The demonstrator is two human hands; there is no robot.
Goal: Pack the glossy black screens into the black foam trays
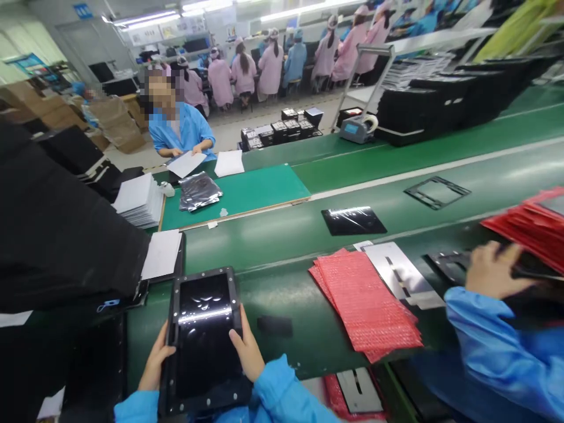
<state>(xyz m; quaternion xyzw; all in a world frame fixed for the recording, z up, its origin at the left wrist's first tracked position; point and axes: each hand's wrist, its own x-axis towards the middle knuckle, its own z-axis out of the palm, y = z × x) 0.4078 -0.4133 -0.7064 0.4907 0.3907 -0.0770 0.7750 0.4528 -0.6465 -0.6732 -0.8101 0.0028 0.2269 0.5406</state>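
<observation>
A glossy dark screen panel [205, 341] lies in a black frame with pale round dots along its border. My left hand [155, 359] grips the frame's left edge, thumb on top. On the opposite edge, my right hand [249, 346] has its thumb over the front and its fingers along the side. The frame is tilted toward me above the near edge of the green bench [282, 294]. Just right of my right hand, a small dark rectangular piece [274, 325] rests on the bench. Beyond the frame, white sheets [161, 254] sit on a black tray.
Red bubble-wrap bags [365, 299] and a silvery plate [403, 273] lie to the right. A co-worker's hand [496, 270] reaches in near more red bags [533, 226]. A black panel [353, 221] and an open frame [437, 192] rest farther back. Across the bench, a person [180, 129] handles white paper.
</observation>
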